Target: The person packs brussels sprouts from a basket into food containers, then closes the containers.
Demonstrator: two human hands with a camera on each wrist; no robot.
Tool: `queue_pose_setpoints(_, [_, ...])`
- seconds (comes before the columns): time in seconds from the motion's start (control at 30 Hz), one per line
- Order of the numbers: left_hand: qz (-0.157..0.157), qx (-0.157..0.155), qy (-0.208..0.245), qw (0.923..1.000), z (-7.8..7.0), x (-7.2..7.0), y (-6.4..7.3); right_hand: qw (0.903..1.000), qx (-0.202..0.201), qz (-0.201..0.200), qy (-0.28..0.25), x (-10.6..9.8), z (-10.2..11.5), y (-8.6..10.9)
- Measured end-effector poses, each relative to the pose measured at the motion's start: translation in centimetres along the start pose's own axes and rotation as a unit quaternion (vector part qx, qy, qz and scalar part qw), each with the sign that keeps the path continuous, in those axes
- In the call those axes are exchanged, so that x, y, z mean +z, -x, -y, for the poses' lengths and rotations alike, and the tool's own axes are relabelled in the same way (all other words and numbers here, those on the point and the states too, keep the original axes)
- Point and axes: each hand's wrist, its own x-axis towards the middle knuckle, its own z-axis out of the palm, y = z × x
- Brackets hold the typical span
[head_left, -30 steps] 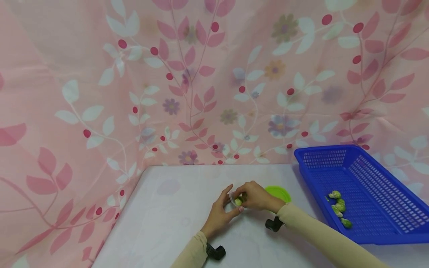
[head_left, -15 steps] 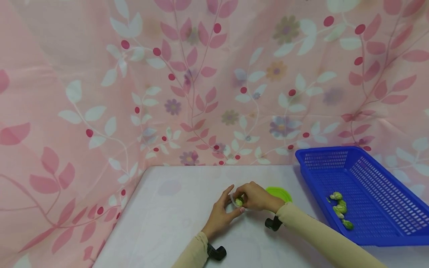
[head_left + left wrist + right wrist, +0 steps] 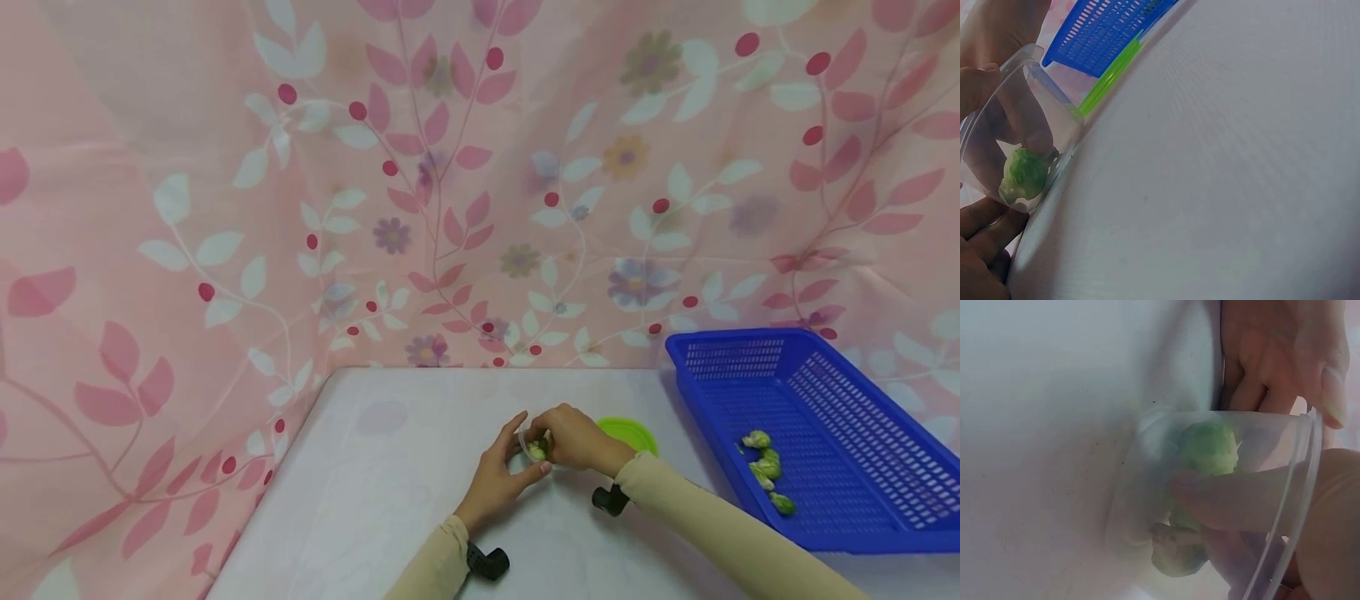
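Left hand (image 3: 495,479) wraps the clear tub (image 3: 1066,134) on the desk (image 3: 360,508), probably to stop it sliding. Right hand (image 3: 573,439) has curled fingers inside, at the sprouts (image 3: 1025,175); pinch or just contact, can't tell. Green disc (image 3: 632,433) sits beyond.

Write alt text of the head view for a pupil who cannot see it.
A person's left hand holds a clear container at a white table while the right hand reaches inside, where green sprouts show. Just right lies a green disc; further right, a blue basket holds several sprouts.
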Motion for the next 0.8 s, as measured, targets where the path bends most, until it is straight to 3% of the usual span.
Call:
queue_pose_setpoints(0.43, [-0.003,-0.006,-0.009,0.9999,0.04,0.04,-0.08,0.9994,0.005,-0.012,0.031,0.12,0.07,-0.06])
queue_pose_setpoints(0.8, [-0.007,-0.008,-0.013,0.9999,0.18,0.20,-0.08,0.9981,-0.044,-0.006,0.042,-0.50,0.09,0.43])
